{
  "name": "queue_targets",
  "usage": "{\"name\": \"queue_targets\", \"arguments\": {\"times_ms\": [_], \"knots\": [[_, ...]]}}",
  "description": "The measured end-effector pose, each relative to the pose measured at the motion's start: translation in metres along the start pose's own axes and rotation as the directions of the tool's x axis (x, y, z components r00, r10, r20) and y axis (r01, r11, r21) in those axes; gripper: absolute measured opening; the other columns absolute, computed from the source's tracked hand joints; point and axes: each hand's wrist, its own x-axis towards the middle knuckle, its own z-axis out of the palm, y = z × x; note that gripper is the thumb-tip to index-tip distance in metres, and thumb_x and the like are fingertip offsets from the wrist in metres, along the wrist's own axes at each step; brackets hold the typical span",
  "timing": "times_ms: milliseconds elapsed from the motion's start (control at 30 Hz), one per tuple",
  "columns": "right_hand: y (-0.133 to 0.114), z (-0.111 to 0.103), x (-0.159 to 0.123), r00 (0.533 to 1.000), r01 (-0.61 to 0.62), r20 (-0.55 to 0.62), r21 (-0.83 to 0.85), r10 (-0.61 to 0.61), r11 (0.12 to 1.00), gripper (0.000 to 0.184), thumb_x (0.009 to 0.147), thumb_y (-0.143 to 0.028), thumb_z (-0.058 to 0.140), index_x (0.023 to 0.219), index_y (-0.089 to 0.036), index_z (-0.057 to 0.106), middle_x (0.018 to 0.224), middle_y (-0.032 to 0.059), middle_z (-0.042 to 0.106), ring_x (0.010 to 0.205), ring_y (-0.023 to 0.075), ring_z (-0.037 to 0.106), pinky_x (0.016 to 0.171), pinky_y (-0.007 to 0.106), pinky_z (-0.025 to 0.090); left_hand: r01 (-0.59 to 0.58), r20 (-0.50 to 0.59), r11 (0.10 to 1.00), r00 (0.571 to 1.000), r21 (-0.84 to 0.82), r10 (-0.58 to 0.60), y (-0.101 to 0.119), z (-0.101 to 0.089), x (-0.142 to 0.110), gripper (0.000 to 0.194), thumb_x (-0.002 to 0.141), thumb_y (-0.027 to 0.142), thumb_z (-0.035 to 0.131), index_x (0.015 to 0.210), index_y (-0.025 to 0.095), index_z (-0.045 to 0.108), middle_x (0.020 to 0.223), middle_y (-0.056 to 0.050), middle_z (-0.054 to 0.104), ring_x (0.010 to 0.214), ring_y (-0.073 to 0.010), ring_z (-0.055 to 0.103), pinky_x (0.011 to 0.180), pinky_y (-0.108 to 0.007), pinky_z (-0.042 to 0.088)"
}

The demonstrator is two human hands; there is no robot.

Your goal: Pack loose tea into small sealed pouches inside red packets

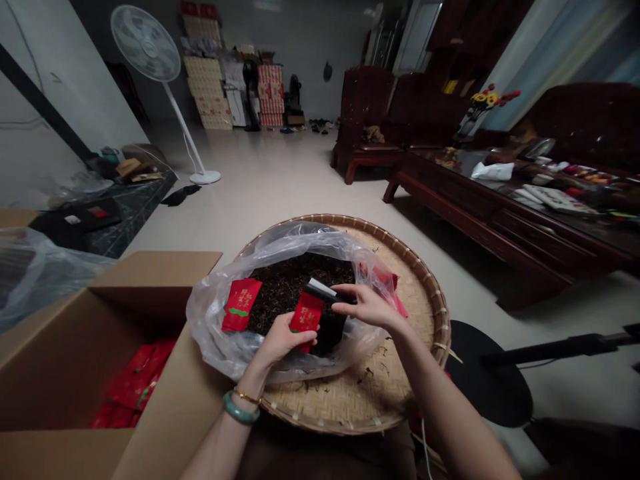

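My left hand (281, 339) is closed on a small red packet (309, 312) with gold lettering and a green mark, over a clear plastic bag (213, 340) of dark dried tea leaves (280, 283). In my right hand (367, 307), between thumb and fingers, is a small black scoop-like tool (323, 291) with a white upper face. It meets the packet's top edge; whether any leaves are on it I cannot tell. More red packets (241, 305) lie at the bag's left side. A round woven bamboo tray (415, 287) bears the bag.
An open cardboard box (165, 273) with red packets (143, 380) stands at the left. Red packaging (395, 287) shows behind the bag. A black round stand base (493, 373) is right of the tray. Beyond are a white fan (204, 176) and a dark wooden table (480, 207).
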Motion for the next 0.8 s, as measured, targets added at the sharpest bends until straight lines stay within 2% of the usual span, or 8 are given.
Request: {"name": "queue_targets", "arguments": {"times_ms": [133, 300, 433, 600, 800], "knots": [[-0.003, 0.012, -0.001, 0.996, 0.090, 0.027, -0.101, -0.088, 0.991, 0.035, 0.075, -0.029, 0.062, 0.108, -0.017, 0.065, 0.106, 0.0069, 0.069, 0.094, 0.0254, 0.063, 0.084, 0.038, 0.047, -0.005, 0.001, 1.000, 1.000, 0.008, 0.005, 0.003, 0.001, -0.001, 0.041, 0.053, 0.030, 0.080, 0.084, 0.010, 0.064, 0.076, -0.008, 0.072, 0.056, -0.0174, 0.066, 0.053, -0.027, 0.052], [-0.008, 0.015, 0.001, 0.994, 0.112, 0.008, -0.135, -0.112, 0.985, 0.038, 0.074, -0.029, 0.064, 0.110, -0.018, 0.064, 0.106, 0.0067, 0.069, 0.093, 0.0248, 0.063, 0.082, 0.036, 0.048, 0.005, -0.007, 1.000, 1.000, 0.014, -0.005, 0.002, -0.001, -0.001, 0.040, 0.053, 0.030, 0.080, 0.082, 0.009, 0.064, 0.072, -0.008, 0.071, 0.056, -0.0189, 0.067, 0.052, -0.028, 0.053], [-0.009, 0.012, 0.001, 0.993, 0.114, 0.012, -0.147, -0.114, 0.982, 0.031, 0.075, -0.027, 0.062, 0.105, -0.017, 0.067, 0.101, 0.0062, 0.070, 0.089, 0.0241, 0.064, 0.080, 0.036, 0.048, -0.011, -0.007, 1.000, 1.000, 0.010, 0.011, 0.003, 0.000, -0.001, 0.041, 0.053, 0.031, 0.080, 0.084, 0.009, 0.065, 0.078, -0.009, 0.072, 0.057, -0.0187, 0.067, 0.054, -0.029, 0.053], [-0.008, 0.014, 0.000, 0.992, 0.129, 0.017, -0.119, -0.128, 0.984, 0.031, 0.076, -0.028, 0.062, 0.105, -0.017, 0.066, 0.102, 0.0060, 0.070, 0.091, 0.0239, 0.064, 0.082, 0.036, 0.048, -0.016, 0.006, 0.999, 1.000, 0.039, 0.016, 0.004, 0.000, -0.002, 0.039, 0.054, 0.032, 0.080, 0.082, 0.009, 0.065, 0.073, -0.008, 0.072, 0.056, -0.0179, 0.066, 0.053, -0.028, 0.053], [0.009, 0.006, 0.005, 0.998, 0.056, -0.035, 0.001, -0.056, 0.998, 0.040, 0.072, -0.030, 0.066, 0.110, -0.016, 0.062, 0.111, 0.0066, 0.066, 0.103, 0.0236, 0.059, 0.092, 0.037, 0.044, -0.016, 0.006, 1.000, 1.000, 0.015, 0.016, 0.002, -0.002, -0.001, 0.038, 0.054, 0.030, 0.079, 0.081, 0.009, 0.064, 0.069, -0.007, 0.070, 0.054, -0.0170, 0.065, 0.047, -0.024, 0.049]]}}
